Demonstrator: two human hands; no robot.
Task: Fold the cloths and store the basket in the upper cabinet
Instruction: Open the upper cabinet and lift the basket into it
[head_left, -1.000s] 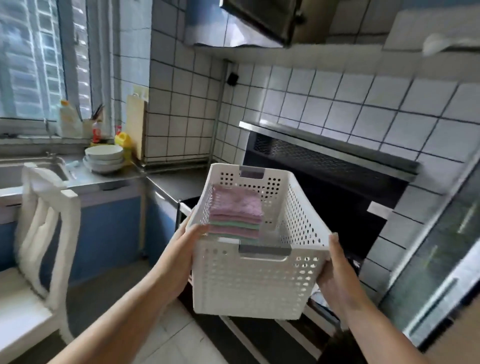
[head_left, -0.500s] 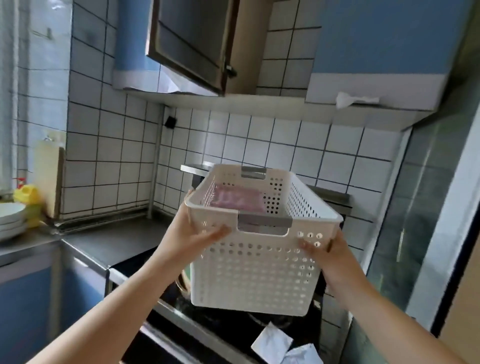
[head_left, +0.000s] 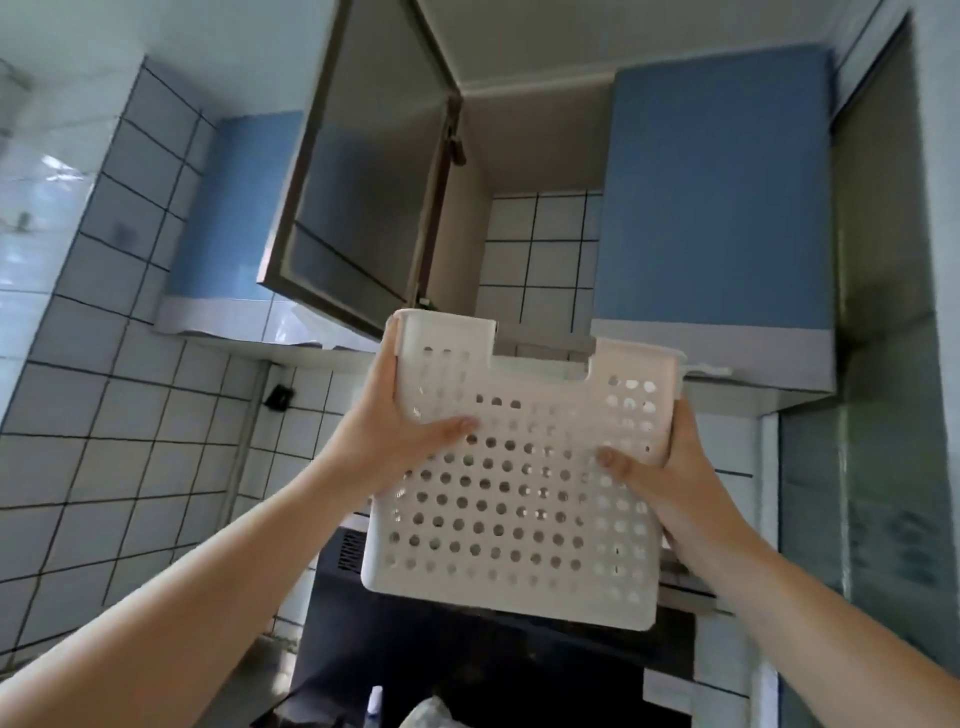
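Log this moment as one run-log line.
phase: lifting | basket: below open cabinet | left hand: grips basket | right hand: grips basket

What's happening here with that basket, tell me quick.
A person is lifting a white perforated basket toward the upper cabinet, whose door stands open. The left hand grips the basket's left side and the right hand its right, thumbs on the near wall. The basket's rim sits about level with the cabinet's bottom edge and is not yet inside. From below, its contents cannot be seen.
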